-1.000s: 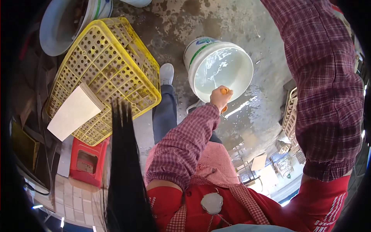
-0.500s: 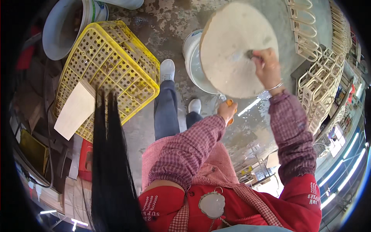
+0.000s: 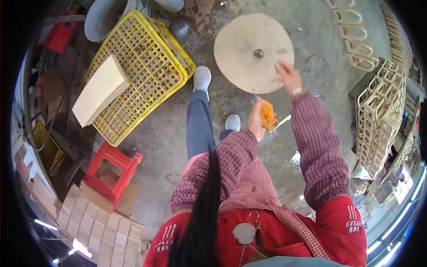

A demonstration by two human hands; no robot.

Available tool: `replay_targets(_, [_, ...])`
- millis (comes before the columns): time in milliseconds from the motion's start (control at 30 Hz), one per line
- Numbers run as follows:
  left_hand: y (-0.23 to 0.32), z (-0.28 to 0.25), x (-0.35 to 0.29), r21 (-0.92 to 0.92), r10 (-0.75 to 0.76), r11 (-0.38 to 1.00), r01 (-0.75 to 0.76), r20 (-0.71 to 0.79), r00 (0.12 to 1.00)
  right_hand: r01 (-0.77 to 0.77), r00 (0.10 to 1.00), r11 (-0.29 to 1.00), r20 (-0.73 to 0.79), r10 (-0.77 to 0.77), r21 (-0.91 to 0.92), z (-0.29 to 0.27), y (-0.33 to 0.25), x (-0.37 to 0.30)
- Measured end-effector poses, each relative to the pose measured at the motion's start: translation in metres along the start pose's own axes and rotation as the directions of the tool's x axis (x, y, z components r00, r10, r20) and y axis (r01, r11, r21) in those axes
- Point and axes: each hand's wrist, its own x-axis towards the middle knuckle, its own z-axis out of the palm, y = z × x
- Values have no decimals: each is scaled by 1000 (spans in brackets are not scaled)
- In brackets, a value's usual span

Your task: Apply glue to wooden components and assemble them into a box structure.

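Observation:
A crumpled, soft-looking orange thing [image 3: 267, 115] is in my left hand [image 3: 256, 123], its fingers closed round it; I cannot make out its exact kind. Over the wet floor just beyond lies a round, pale lid [image 3: 238, 58] with a small dark knob [image 3: 258, 53] at its middle. It covers the white bucket, which is hidden from above. My right hand [image 3: 291, 79] is apart from the knob, near the lid's right edge. Its fingers are outstretched, somewhat blurred, and hold nothing.
At left a yellow perforated crate [image 3: 147, 80] bears a stack of pale thin boards [image 3: 100, 91]. A red stool [image 3: 113, 173] stands nearer. Bent wooden pieces [image 3: 382, 120] are piled at right. Grey buckets [image 3: 100, 22] stand at far left.
The lid has gone from tilted in my right hand to lying over the bucket. My right hand has let go of the knob and drawn back. My left hand keeps the orange thing.

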Motion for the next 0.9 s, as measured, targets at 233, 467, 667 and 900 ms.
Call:
replay_targets(233, [0,22,-85,675,407,176,-716,612,678,-553,828,-47,555,76,832,-14,-52,-219])
replay_targets(467, [-62,34,-202,-204,-396,-896,-394,769,502,-81,931,-354,197,306,932,-63,-47,-333])
replay_targets(667, [-148,-4,-294,290,-485,-496,-819,689,538,276,958,-246,-247,144,929,-142,29,-457])
replay_targets(900, [-203,-52,-337,378,-625,-613,-693,305,719,247,90,900,-933,348,360,-435,231,-613])
